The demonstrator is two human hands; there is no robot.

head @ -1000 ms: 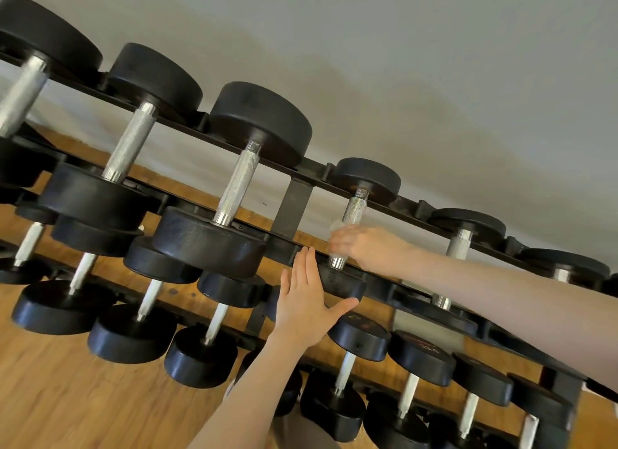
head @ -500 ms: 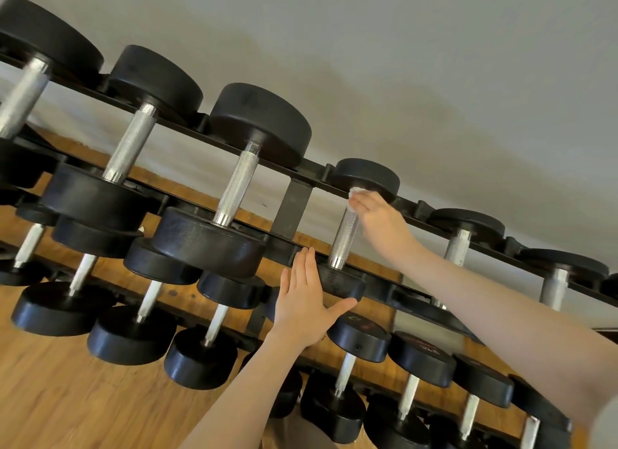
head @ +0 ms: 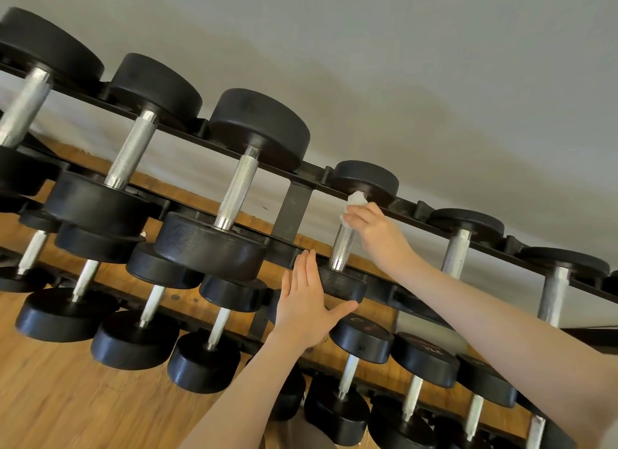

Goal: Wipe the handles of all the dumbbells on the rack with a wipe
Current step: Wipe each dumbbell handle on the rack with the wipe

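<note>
One rack [head: 294, 211] — two hands, one white wipe [head: 355, 202], dumbbells too overlapped to count.

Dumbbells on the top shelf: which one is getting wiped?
The small black dumbbell, fourth from the left; the right hand presses a white wipe on its silver handle.

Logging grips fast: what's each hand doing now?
Left hand: open, flat against the dumbbell head.
Right hand: pinching the wipe at the handle.
</note>
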